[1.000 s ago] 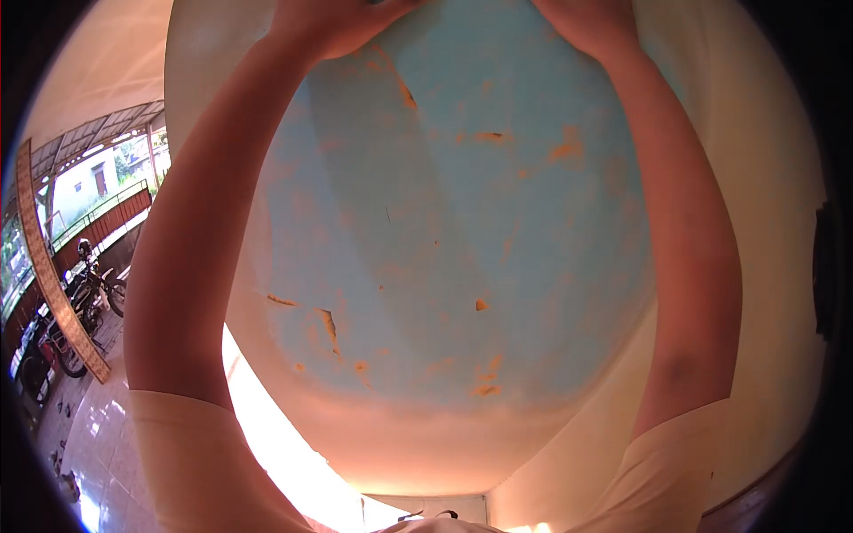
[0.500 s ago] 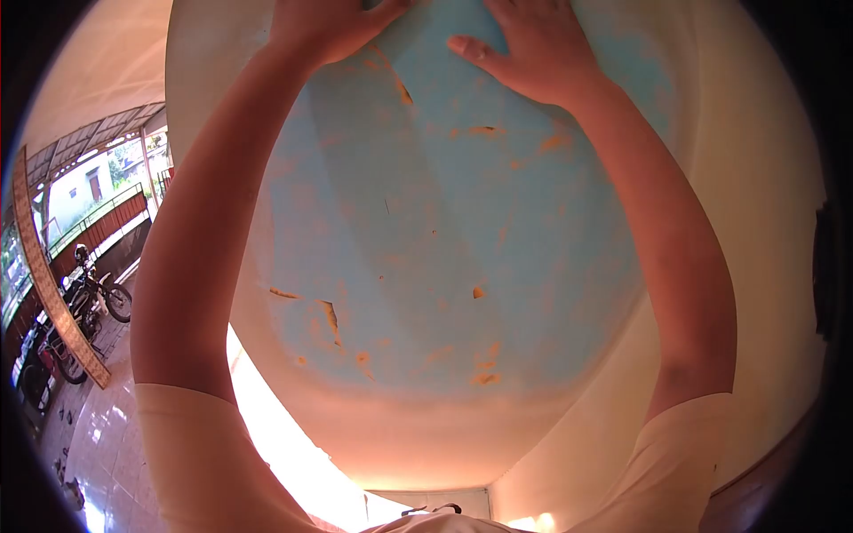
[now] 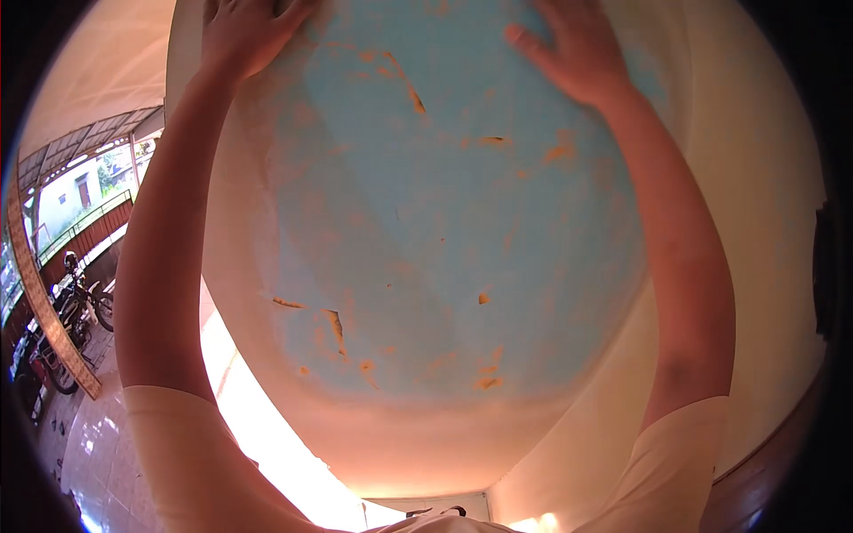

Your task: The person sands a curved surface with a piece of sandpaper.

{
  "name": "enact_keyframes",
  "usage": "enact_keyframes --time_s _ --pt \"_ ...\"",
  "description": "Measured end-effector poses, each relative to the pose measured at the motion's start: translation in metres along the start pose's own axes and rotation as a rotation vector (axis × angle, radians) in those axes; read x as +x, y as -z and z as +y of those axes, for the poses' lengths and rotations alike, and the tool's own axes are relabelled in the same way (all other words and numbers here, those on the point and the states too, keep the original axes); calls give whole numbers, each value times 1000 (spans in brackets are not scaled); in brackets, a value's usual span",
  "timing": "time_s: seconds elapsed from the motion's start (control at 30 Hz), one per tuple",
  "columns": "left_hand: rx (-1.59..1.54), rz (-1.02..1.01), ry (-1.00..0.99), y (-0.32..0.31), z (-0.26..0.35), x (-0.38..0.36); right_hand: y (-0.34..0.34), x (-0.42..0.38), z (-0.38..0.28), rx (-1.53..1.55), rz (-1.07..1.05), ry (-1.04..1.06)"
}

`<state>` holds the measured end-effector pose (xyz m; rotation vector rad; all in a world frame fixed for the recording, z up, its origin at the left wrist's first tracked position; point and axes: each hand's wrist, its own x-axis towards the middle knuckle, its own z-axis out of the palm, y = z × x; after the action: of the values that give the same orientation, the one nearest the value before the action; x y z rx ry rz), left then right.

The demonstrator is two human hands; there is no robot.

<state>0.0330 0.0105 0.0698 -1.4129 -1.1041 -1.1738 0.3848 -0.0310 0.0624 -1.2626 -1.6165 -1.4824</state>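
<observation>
A large pale blue surface (image 3: 426, 204) with a beige border fills the middle of the view, marked by orange-brown chips and scratches. At its upper left edge lies my left hand (image 3: 253, 35), palm toward the surface, fingers apart and partly cut off by the top of the frame. My right hand (image 3: 582, 53) rests against the upper right of the blue area, its thumb stretched out to the left and its fingertips out of frame. Nothing is visible in either hand.
Motorbikes (image 3: 75, 311) stand at the far left behind a slanted brown post (image 3: 53, 311), near a railing (image 3: 89, 222). Shiny floor tiles (image 3: 102, 444) show at lower left. A beige wall (image 3: 764, 266) runs along the right.
My left hand has moved left, from the top centre-left to the surface's left edge. My right hand has shifted a little to the right. Both stay against the surface.
</observation>
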Motion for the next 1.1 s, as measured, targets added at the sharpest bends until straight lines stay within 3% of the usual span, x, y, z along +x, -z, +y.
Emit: enact_keyframes --time_s 0.03,0.07,0.13,0.2,0.27,0.3,0.33,0.4,0.43,0.5,0.53,0.6,0.63,0.67,0.77,0.9,0.97,1.0,1.1 --pt "-14 9 2 1 0 1 0 10 7 9 72 -147" --pt "-15 10 3 1 -1 1 -6 15 8 8 72 -147" --pt "-14 40 -3 0 -2 1 -7 23 -12 24 193 -440" --pt "-20 38 3 3 0 0 1 15 -42 14 177 -382" --pt "-17 49 3 3 1 0 12 0 -71 38 46 154" --pt "-27 49 -10 2 -2 -1 2 7 -65 -76 60 206" --pt "-38 41 -28 3 -3 -3 -1 20 -58 -70 62 210" --pt "-38 47 -34 2 -3 -5 0 40 -49 -50 156 -85" --pt "-43 59 -35 3 -1 -6 0 45 -55 -48 156 -84" --pt "-46 71 -35 3 0 -7 -3 55 -73 -25 189 -354" --pt "-39 48 -21 3 -1 -6 0 49 -88 -23 189 -358" --pt "-28 35 -19 4 -1 -3 2 28 -112 -63 166 104" --pt "-34 35 -20 5 -2 -3 -9 34 -99 -88 111 187" --pt "-39 27 -21 5 -3 -4 -10 43 -89 -87 115 182" --pt "-34 88 -47 -4 -5 -4 15 50 -86 86 208 -348" --pt "-97 87 -45 8 2 -13 5 43 -114 -47 155 -227" --pt "-123 90 -43 7 1 -13 18 26 -126 23 46 106" --pt "-119 90 -45 6 -1 -11 21 30 -123 26 49 104" --pt "-47 42 -15 -1 -2 -3 1 62 -94 -28 171 -247"
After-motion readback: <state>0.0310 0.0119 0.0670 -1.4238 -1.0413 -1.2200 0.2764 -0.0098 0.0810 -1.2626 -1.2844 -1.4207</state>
